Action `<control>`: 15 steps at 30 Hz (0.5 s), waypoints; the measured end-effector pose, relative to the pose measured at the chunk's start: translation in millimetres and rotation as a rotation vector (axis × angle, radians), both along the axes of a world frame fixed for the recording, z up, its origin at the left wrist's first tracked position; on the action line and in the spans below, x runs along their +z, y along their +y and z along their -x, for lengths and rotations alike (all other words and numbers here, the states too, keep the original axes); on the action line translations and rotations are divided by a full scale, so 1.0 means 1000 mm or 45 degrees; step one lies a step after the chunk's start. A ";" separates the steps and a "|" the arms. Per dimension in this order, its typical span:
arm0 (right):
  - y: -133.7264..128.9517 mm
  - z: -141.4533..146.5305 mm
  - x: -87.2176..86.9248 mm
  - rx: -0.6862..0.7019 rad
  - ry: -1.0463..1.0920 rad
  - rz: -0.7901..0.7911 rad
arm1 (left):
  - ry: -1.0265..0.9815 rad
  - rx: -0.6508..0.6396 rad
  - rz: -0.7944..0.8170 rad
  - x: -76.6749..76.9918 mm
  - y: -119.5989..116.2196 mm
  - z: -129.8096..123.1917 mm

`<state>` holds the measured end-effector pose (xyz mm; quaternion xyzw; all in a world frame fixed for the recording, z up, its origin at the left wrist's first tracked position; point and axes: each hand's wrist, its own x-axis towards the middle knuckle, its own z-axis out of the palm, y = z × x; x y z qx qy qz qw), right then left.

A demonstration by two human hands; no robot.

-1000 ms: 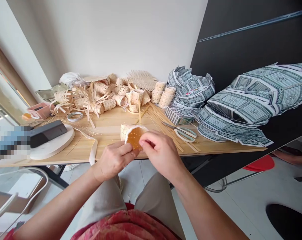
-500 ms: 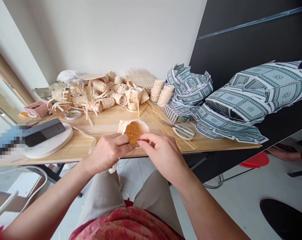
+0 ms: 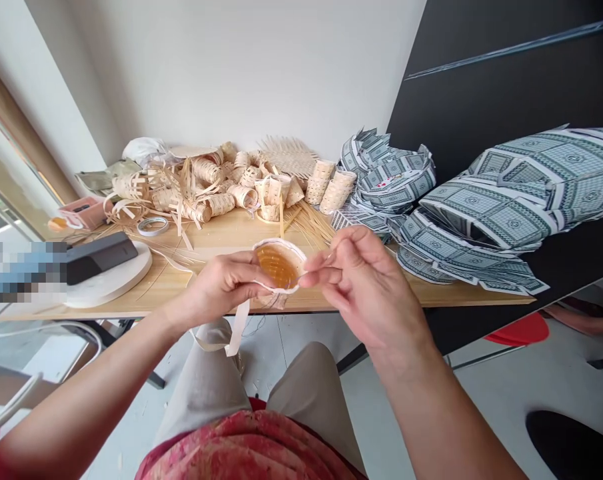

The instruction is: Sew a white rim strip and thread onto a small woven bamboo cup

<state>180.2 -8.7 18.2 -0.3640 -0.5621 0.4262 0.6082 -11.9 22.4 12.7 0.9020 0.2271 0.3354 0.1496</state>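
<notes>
A small round woven basket [image 3: 280,265] with a white-edged rim and an amber inside is held over the front edge of the wooden table [image 3: 221,237]. My left hand [image 3: 226,283] pinches its left rim, thumb outside and fingers inside. At the basket's right side, my right hand [image 3: 358,280] is raised with its fingers pinched together; what they hold is too small to make out. A pale flat strip [image 3: 238,328] hangs below the basket near my left hand.
Woven pieces [image 3: 206,170] and thin strips [image 3: 306,223] lie at the back. A tape roll [image 3: 152,227] and a dark box on a white round board [image 3: 131,273] are left. Folded patterned card pieces [image 3: 491,207] fill the right.
My right hand has pulled away from the basket, up and to the right. The basket has shifted slightly right and its opening is tilted further up. The scissors are now hidden behind my right hand.
</notes>
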 end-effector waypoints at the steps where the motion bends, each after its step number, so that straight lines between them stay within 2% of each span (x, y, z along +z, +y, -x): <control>1: 0.003 -0.003 0.001 0.016 0.057 0.042 | -0.055 -0.008 0.089 0.002 0.002 0.000; 3: 0.012 -0.013 0.003 -0.032 0.166 0.068 | -0.115 -0.024 0.263 0.003 0.004 0.000; 8: 0.032 -0.057 0.008 -0.294 0.347 0.108 | -0.225 -0.029 0.599 0.002 0.008 0.002; 12: 0.046 -0.104 0.006 -0.512 0.340 0.183 | -0.280 -0.037 0.705 0.001 0.009 0.005; 15: 0.053 -0.141 -0.003 -0.637 0.337 0.239 | -0.260 -0.035 0.728 -0.001 0.011 0.007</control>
